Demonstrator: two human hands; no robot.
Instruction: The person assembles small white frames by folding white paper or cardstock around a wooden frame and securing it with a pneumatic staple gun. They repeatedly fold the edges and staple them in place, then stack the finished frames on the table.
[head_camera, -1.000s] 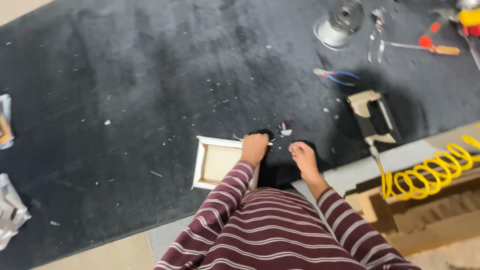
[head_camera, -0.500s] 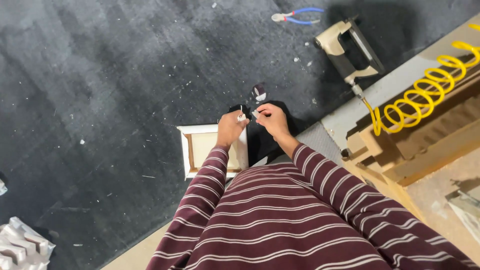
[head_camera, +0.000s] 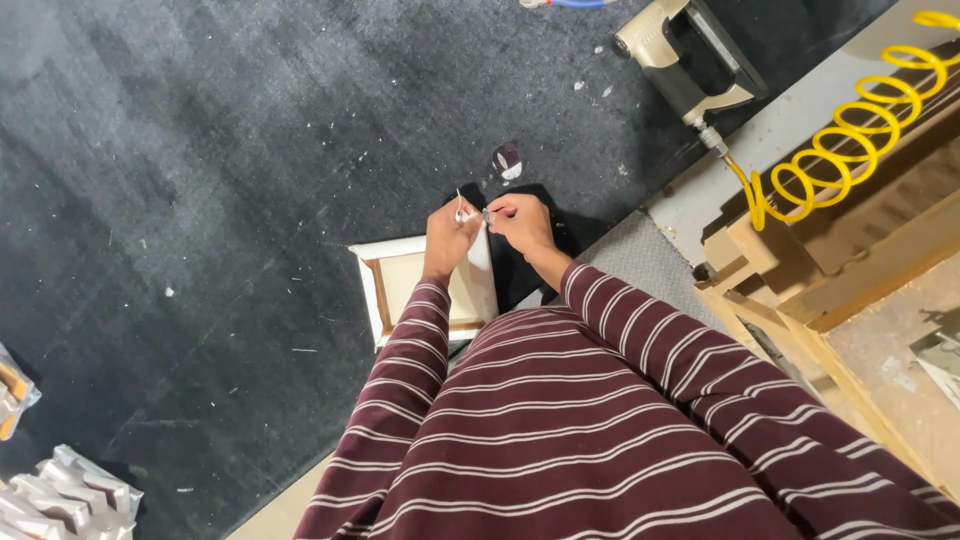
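Observation:
My left hand and my right hand meet above a small white wooden frame lying on the dark carpeted table. Between their fingertips they pinch a small metal piece with a thin wire sticking up from it. A black cloth or pad lies under my right wrist beside the frame. My striped maroon sleeves cover the near part of the frame.
A beige pneumatic stapler lies at the upper right, joined to a coiled yellow air hose. Wooden boards are stacked to the right. Crumpled silver objects sit at the lower left. A small round disc lies beyond my hands.
The view has swung left and closer, so the stapler and hose sit nearer the top right. My hands have come together off the table and now pinch the small metal piece.

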